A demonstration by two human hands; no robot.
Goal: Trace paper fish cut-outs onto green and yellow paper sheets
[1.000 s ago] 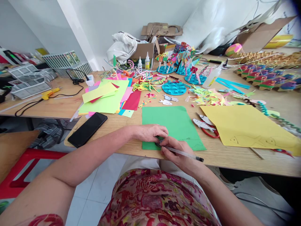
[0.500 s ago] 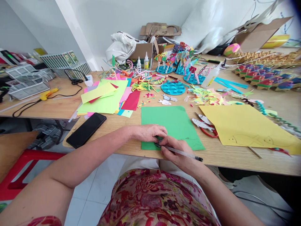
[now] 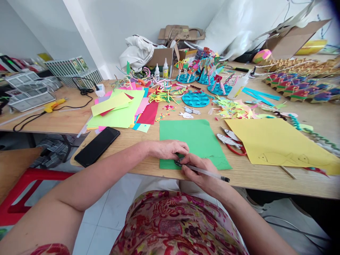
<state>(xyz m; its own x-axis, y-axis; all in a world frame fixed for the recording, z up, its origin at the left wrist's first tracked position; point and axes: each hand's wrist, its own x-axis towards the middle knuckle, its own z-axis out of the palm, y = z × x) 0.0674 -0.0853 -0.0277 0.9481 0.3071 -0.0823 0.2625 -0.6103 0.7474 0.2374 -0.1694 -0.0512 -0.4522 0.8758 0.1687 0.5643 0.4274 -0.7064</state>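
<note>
Black phone (image 3: 97, 146) left of green sheet (image 3: 195, 138), scissors (image 3: 233, 144) and yellow sheet (image 3: 278, 143) right of it; left hand (image 3: 168, 149) fingers pressed flat on sheet's near edge; right hand (image 3: 198, 169) pinching pen (image 3: 205, 172) beside it, tip at small dark template (image 3: 178, 163)

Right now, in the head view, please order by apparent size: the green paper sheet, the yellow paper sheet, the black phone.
1. yellow paper sheet
2. green paper sheet, partly hidden by the hands
3. black phone

Bare wood left of green sheet (image 3: 196, 138), scissors (image 3: 233, 143) crowding right
</note>
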